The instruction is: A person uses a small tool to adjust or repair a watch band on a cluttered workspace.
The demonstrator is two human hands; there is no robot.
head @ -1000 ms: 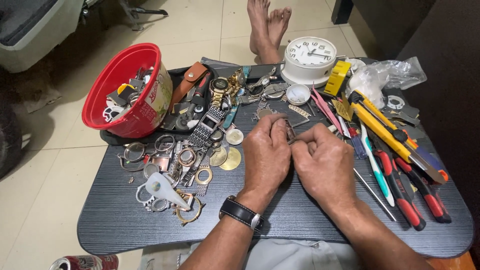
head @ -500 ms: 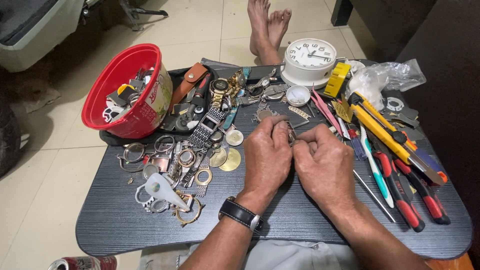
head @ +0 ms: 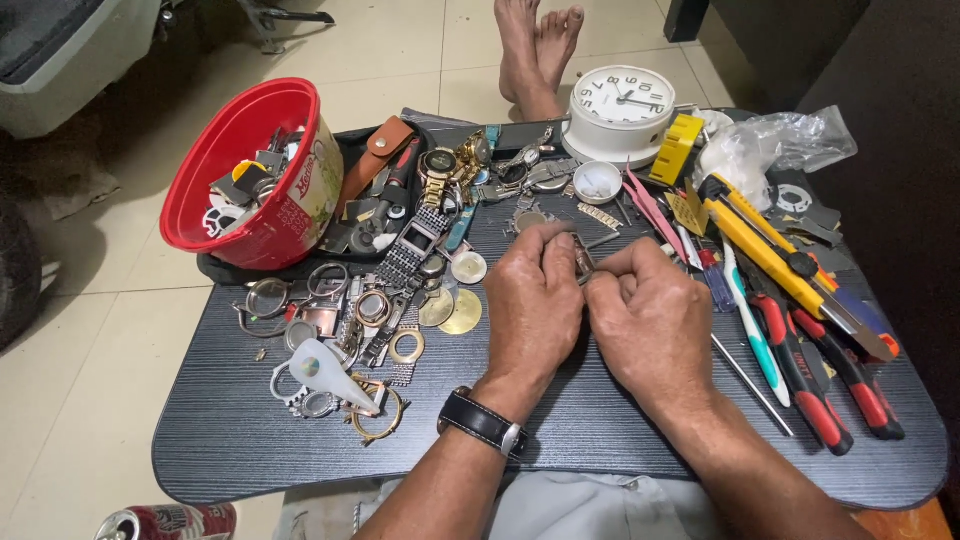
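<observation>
Metal watch part [head: 583,258]: small, pinched between left hand [head: 535,300] and right hand [head: 650,315], both closed on it, just in front of white clock [head: 622,110]. Best handled low over the table [head: 250,450], fingertips steady, grip light.

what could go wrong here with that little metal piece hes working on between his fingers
1. Both the left hand and right hand pinch a small metal watch part above the dark table; if it slips, it could vanish among the loose watch cases and rings.
2. The yellow utility knife and red-handled pliers lie close to the right hand; a sideways move might knock them.
</observation>
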